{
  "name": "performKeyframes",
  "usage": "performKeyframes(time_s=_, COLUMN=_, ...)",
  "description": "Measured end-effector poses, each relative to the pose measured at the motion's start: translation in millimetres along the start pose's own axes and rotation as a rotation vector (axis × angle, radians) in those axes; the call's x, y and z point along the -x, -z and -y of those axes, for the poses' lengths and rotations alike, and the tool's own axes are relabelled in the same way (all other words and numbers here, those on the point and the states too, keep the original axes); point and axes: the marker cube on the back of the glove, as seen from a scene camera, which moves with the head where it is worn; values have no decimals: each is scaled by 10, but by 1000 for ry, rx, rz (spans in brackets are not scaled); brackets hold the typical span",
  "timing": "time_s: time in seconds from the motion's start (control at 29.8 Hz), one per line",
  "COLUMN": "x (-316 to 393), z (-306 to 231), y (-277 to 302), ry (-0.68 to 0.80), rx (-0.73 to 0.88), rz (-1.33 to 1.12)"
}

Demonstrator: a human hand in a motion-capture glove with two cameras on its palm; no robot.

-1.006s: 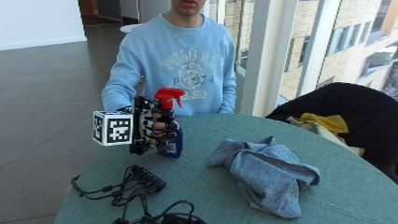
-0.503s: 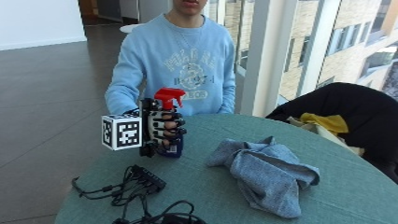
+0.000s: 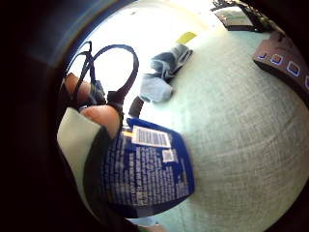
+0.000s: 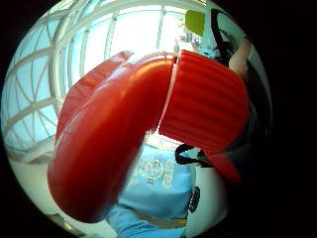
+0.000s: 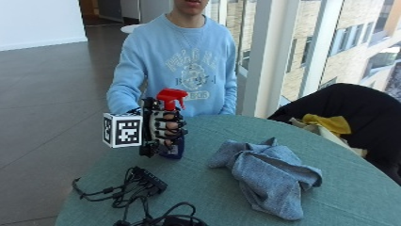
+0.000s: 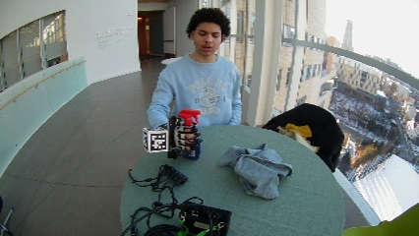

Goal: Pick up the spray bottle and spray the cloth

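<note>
Spray bottle, dark blue plastic with a red trigger head (image 5: 171, 125): from the outside view I see it upright in my gloved right hand (image 5: 164, 127), the fingers (image 5: 168, 126) wrapped around its body, the nozzle pointing toward the crumpled grey-blue cloth (image 5: 269, 176). Whether its base touches the round green desk (image 5: 351, 197) I cannot tell from here. The cloth lies well apart from the bottle, nearer the desk's middle.

My little-finger-side palm view adds what the outside one lacks: the bottle's blue printed label with a white barcode (image 3: 147, 169) close against the palm, fingertips (image 3: 101, 118) curled beside it, and the cloth (image 3: 161, 75) far off on the green surface. The thumb-side palm view shows only the red ribbed collar and trigger head (image 4: 148, 129) filling the frame, with windows behind.

The wide outside view alone shows a black box with cables (image 6: 203, 219) at the desk's near edge, and a black cable bundle (image 6: 164, 177) between it and the bottle. A dark chair with a yellow item on it (image 6: 308, 128) stands beside the desk.

My hand is raised with the forearm coming from the person's side, back of the hand facing the camera.
</note>
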Motion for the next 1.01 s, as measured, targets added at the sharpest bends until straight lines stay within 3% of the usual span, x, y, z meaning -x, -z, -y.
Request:
performKeyframes(time_s=0.47, x=429, z=475, y=97, ry=-85, rx=116, rz=-272)
performKeyframes(time_s=1.01, x=620, z=1391, y=-6, ry=-326, rx=294, rz=-618)
